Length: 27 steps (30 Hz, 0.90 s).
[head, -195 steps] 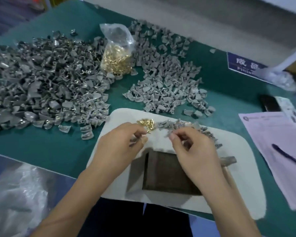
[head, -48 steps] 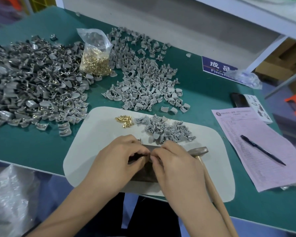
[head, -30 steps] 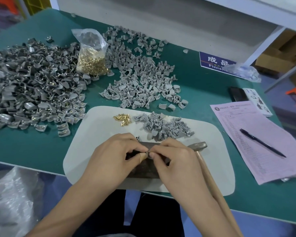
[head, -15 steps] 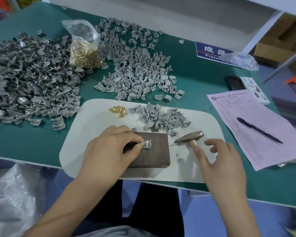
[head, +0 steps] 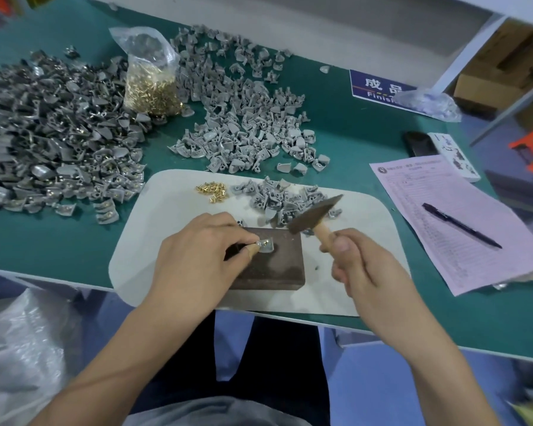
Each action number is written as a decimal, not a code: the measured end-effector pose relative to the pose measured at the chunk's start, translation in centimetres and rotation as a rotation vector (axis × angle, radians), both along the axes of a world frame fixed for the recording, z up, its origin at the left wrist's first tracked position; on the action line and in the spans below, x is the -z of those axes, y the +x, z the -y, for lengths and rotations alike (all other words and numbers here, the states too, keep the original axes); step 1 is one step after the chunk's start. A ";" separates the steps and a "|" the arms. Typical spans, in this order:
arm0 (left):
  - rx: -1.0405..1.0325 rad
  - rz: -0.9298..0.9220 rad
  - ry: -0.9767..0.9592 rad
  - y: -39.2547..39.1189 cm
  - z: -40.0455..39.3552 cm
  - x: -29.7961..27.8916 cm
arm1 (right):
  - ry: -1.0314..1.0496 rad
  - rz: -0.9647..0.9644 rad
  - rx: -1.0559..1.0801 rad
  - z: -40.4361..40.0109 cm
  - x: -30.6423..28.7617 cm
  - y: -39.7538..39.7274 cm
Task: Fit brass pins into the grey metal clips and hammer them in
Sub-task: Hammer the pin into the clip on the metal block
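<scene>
Left hand (head: 194, 259) fingers (head: 252, 249) pinch grey clip (head: 266, 246) flat on dark block (head: 277, 265), brass pin (head: 267, 241) standing in it; clip's left edge hidden under fingertips. Right hand (head: 356, 265) grips hammer (head: 316, 215) handle; head raised above block's far right corner, long axis running near-left to far-right. Handle mostly hidden in fist. Loose pins (head: 213, 191) on white mat (head: 166, 229), far left of block.

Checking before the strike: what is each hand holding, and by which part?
Left hand pinches the grey clip by its left edge on the metal block. Right hand grips the hammer by its wooden handle.
</scene>
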State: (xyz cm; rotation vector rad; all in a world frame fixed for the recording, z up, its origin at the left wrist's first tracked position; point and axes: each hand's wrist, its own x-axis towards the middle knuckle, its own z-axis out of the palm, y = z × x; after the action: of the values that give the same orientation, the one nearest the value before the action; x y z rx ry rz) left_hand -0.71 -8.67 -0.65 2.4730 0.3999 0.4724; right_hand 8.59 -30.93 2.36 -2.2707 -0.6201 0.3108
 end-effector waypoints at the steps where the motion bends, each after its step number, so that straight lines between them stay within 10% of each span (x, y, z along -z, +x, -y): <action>1: 0.002 0.001 0.009 0.0 0.0 0.0 | -0.037 0.007 -0.031 -0.5 0.1 -0.4; 27: 0.025 -0.029 0.012 0.5 -0.7 0.0 | -0.278 0.249 -0.017 -2.8 -1.0 -2.6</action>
State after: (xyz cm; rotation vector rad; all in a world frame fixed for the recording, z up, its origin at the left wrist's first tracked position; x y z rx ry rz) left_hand -0.22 -7.94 -0.60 2.4959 0.3783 0.4298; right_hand 5.98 -28.10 3.31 -2.5967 -0.7628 0.1276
